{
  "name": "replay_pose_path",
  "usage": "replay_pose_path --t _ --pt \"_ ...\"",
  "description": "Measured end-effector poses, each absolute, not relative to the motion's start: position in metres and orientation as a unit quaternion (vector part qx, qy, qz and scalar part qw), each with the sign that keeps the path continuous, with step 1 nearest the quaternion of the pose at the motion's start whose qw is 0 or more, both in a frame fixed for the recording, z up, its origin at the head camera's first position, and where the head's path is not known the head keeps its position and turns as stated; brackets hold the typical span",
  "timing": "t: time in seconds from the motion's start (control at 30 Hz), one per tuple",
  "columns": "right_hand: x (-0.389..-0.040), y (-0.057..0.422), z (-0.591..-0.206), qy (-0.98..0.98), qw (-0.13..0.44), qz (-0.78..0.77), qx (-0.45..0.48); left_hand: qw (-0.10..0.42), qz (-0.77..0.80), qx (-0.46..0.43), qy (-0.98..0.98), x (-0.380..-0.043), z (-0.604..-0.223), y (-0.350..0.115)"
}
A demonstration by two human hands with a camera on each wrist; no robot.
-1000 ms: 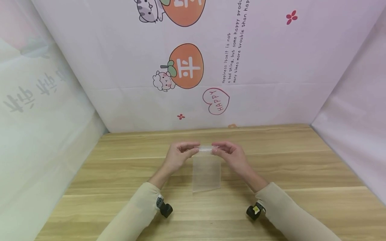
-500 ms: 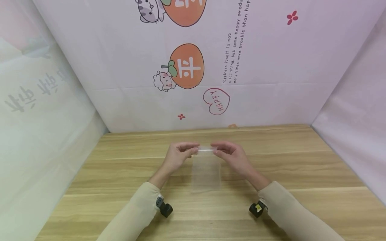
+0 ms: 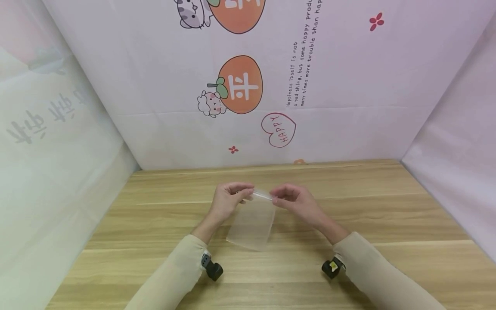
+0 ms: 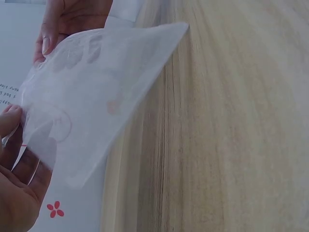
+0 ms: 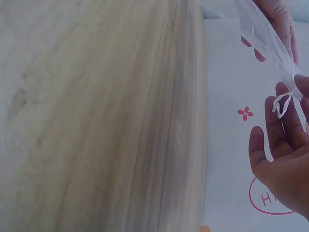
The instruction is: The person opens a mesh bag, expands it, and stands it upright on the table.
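A small translucent plastic bag point(image 3: 252, 226) hangs from both hands above the table, its top edge stretched between them. My left hand point(image 3: 228, 201) pinches one top corner between thumb and fingers. At the other corner, my right hand point(image 3: 300, 203) pinches the edge the same way. The left wrist view has the bag point(image 4: 106, 92) slanting, its body flat and see-through. A thin white loop point(image 5: 283, 105) dangles at the bag's edge beside the right hand's fingers in the right wrist view. Nothing shows inside the bag.
A wood-grain table point(image 3: 155, 232) lies under the hands. White printed cloth point(image 3: 341, 86) rises behind its far edge, and pale cloth hangs at both sides. A black camera point(image 3: 212, 269) is strapped on the left wrist, another black camera point(image 3: 331, 268) on the right.
The bag's lower end has swung left toward me and its top edge now slopes down to the right. The right hand has lowered slightly; both hands keep their pinch.
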State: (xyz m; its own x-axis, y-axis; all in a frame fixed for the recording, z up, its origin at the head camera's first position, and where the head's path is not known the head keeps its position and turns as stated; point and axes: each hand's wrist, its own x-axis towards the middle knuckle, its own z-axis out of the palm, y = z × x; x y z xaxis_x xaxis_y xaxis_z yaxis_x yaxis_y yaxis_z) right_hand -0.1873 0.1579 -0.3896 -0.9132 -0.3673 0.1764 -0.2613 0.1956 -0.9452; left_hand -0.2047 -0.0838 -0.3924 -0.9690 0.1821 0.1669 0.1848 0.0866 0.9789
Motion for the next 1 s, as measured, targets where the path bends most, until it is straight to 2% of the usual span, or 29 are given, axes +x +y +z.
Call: replay_pose_path --t 0.67,1.0 --pt "-0.1894 0.1594 -0.3922 0.761 0.128 -0.586 -0.247 0.031 -0.673 -0.137 -0.727 -0.2027 -0.3952 -0.0835" --pt "-0.1931 0.1645 -0.3893 0.772 0.127 -0.567 -0.259 0.029 -0.667 -0.158 -0.728 -0.2001 -0.397 -0.0832"
